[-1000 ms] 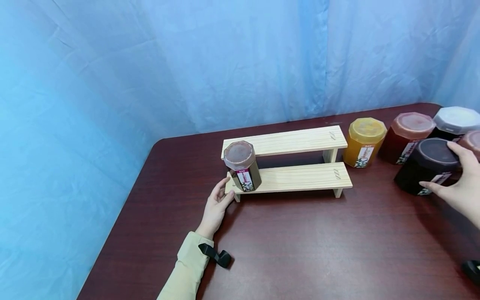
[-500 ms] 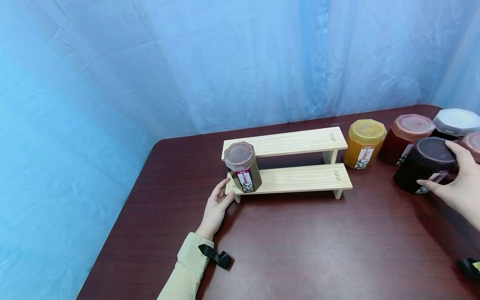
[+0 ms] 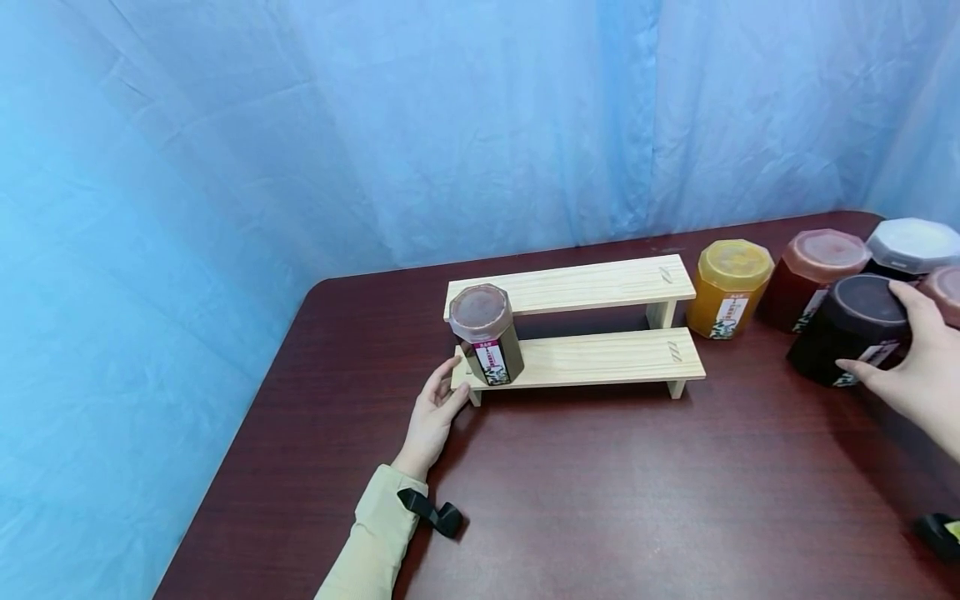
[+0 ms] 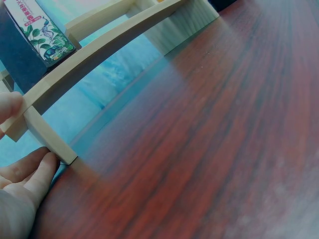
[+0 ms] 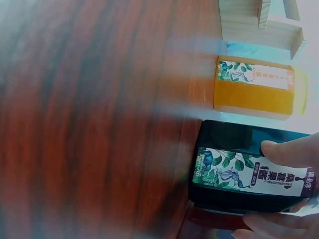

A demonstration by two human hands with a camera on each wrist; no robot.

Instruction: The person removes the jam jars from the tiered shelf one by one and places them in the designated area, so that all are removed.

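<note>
My left hand (image 3: 431,419) grips the left end of a two-step wooden shelf (image 3: 615,354); in the left wrist view its fingertips (image 4: 47,157) lie at the shelf's leg (image 4: 50,134). Beside it, a brown-filled jar (image 3: 497,354) with a cloudy lid stands upright on the lower step. At the far right, my right hand (image 3: 918,367) holds a black jam jar (image 3: 828,350), its thumb (image 5: 286,151) on the near side and the other fingers on the far side. The right wrist view shows that jar's label (image 5: 249,172) with a bird and leaves.
Right of the shelf stand a yellow jar (image 3: 723,304) and a red jar (image 3: 813,267). Behind the black jar are a white-lidded jar (image 3: 915,242) and a pink-lidded one (image 3: 947,287), cut by the frame edge. Blue curtains (image 3: 465,125) hang behind the dark red table (image 3: 570,500).
My right hand and the black jar have shifted very slightly left in the head view. The left hand, shelf and brown jar look the same, apart from a tiny drift of the whole view.
</note>
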